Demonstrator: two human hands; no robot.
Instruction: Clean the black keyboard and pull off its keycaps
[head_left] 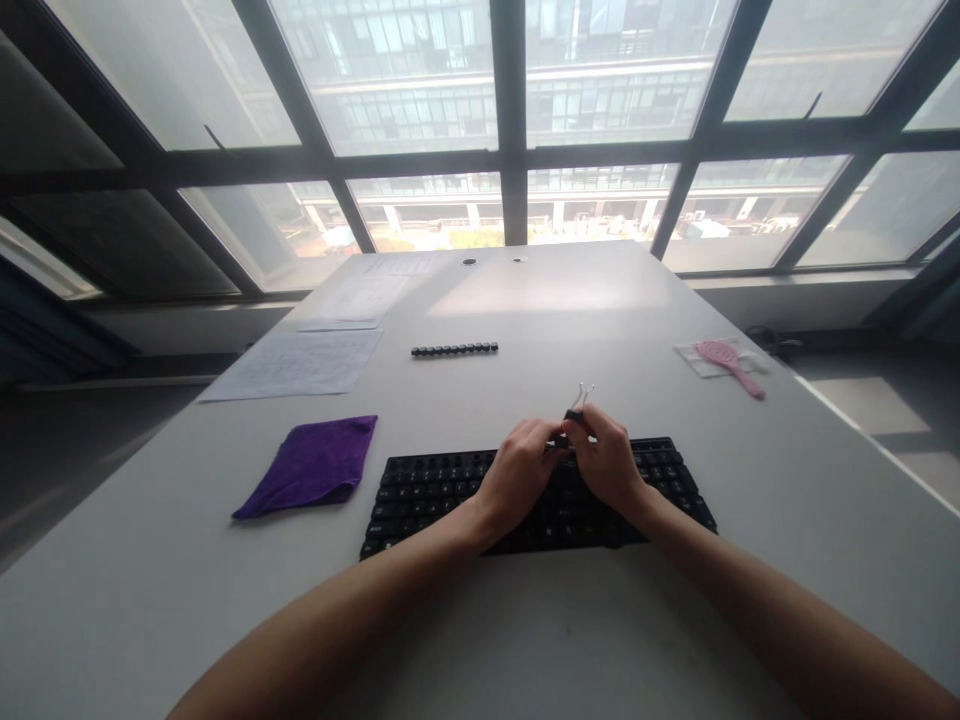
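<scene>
A black keyboard (442,493) lies on the white table under my two hands. Over its back edge, my right hand (609,462) is closed on a small tool with a black body and two thin wire prongs, which looks like a keycap puller (574,414). The prongs point away from me. My left hand (519,468) meets the right one, its thumb and fingers pinched on a small black piece (558,441), maybe a keycap. Fingers cover most of that piece. Farther back, a row of black keycaps (454,350) is lined up on the table.
A purple cloth pouch (315,462) lies left of the keyboard. Paper sheets (296,363) spread along the table's left side. At the right, a pink hairbrush (727,364) rests partly on a clear plastic bag (694,362). Windows stand beyond the table (540,315).
</scene>
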